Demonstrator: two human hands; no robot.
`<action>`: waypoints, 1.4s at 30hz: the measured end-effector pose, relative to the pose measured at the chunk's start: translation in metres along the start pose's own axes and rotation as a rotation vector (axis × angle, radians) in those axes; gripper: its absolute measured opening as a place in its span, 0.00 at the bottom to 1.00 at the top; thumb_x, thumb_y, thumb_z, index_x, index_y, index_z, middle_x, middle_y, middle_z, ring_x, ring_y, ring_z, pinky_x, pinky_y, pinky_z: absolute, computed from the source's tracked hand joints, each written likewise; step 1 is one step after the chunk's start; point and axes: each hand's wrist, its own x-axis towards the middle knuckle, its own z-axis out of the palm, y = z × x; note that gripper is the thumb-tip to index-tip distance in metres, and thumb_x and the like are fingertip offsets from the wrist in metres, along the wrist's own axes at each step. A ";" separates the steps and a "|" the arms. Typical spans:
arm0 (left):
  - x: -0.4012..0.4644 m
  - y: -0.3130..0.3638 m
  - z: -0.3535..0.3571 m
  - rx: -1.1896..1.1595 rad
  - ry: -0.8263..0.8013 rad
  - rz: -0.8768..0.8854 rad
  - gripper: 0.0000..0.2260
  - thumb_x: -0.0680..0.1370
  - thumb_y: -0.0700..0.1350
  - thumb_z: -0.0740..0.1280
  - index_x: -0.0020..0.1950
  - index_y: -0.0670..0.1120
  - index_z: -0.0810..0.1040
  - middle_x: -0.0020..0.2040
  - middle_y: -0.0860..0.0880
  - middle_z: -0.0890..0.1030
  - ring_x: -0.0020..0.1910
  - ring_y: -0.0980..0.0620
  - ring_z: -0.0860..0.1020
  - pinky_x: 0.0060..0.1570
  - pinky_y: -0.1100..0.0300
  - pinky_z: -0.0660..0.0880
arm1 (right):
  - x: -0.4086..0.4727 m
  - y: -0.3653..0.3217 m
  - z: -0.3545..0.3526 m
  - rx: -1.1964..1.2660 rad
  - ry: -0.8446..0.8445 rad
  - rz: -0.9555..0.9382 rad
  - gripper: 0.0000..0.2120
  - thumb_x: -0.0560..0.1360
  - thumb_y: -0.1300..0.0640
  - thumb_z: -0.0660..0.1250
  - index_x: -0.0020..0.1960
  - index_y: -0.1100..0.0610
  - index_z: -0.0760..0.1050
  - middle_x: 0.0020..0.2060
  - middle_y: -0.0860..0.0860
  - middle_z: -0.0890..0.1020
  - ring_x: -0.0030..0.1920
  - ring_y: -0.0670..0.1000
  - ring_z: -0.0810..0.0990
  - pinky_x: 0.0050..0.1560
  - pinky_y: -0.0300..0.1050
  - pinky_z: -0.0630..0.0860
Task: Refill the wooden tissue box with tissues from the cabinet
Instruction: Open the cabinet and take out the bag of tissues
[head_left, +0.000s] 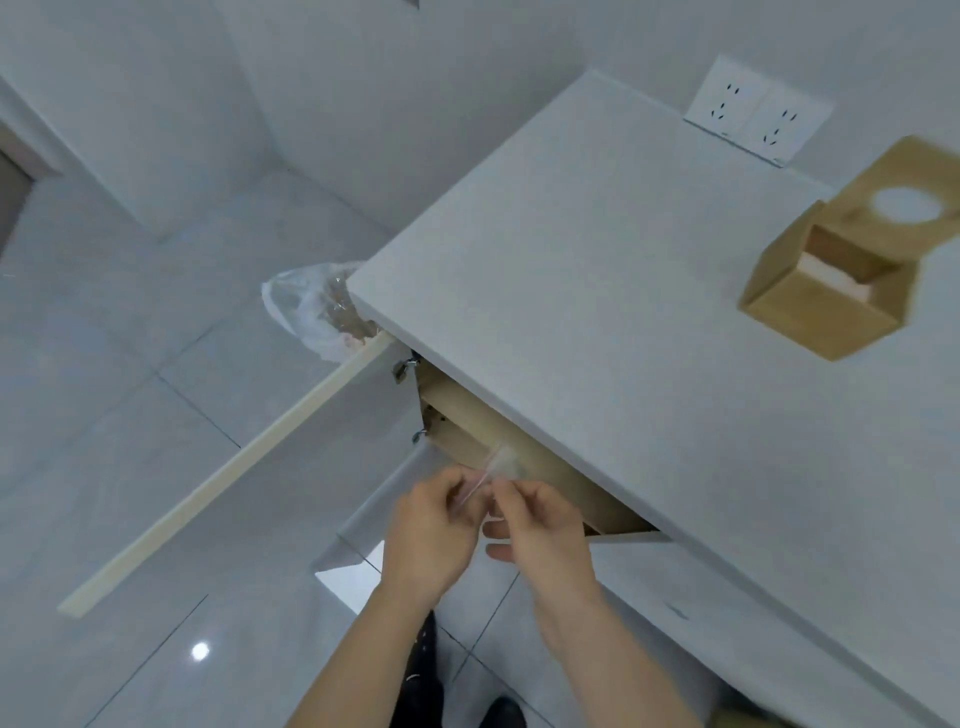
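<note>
The wooden tissue box (815, 306) stands at the right on the white countertop (597, 270), its lid (904, 171) with a round hole tilted up, and white tissue shows inside. Below the counter edge the cabinet (524, 467) is open, its door (291, 467) swung out to the left. In front of that opening my left hand (431, 535) and my right hand (540, 525) pinch a thin, blurred piece of clear plastic wrapper (493, 467) between them. What else the hands hold is hidden.
A bin lined with a clear plastic bag (311, 306) stands on the floor past the counter's left corner. Two wall sockets (758, 111) sit behind the counter. Glossy white floor tiles (130, 415) spread to the left. My dark shoes show at the bottom.
</note>
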 end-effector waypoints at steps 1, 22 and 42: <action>-0.010 0.011 -0.010 0.025 0.004 0.003 0.09 0.76 0.59 0.64 0.43 0.59 0.82 0.39 0.59 0.84 0.41 0.60 0.80 0.37 0.61 0.76 | -0.011 -0.012 0.001 0.010 -0.033 0.028 0.12 0.77 0.47 0.70 0.50 0.56 0.81 0.45 0.52 0.88 0.44 0.51 0.88 0.41 0.42 0.85; 0.024 -0.012 -0.186 0.215 0.391 -0.120 0.23 0.80 0.52 0.65 0.75 0.50 0.71 0.70 0.48 0.77 0.70 0.46 0.73 0.67 0.51 0.70 | -0.042 -0.122 0.090 -0.166 -0.079 0.040 0.12 0.80 0.64 0.62 0.41 0.61 0.81 0.29 0.50 0.84 0.26 0.43 0.82 0.29 0.38 0.81; -0.005 -0.051 -0.111 0.322 0.022 -0.634 0.27 0.79 0.49 0.58 0.79 0.46 0.62 0.69 0.43 0.73 0.66 0.40 0.72 0.63 0.46 0.70 | -0.016 -0.159 0.033 -0.034 -0.117 0.013 0.11 0.75 0.59 0.68 0.35 0.55 0.83 0.31 0.50 0.83 0.36 0.53 0.81 0.47 0.53 0.81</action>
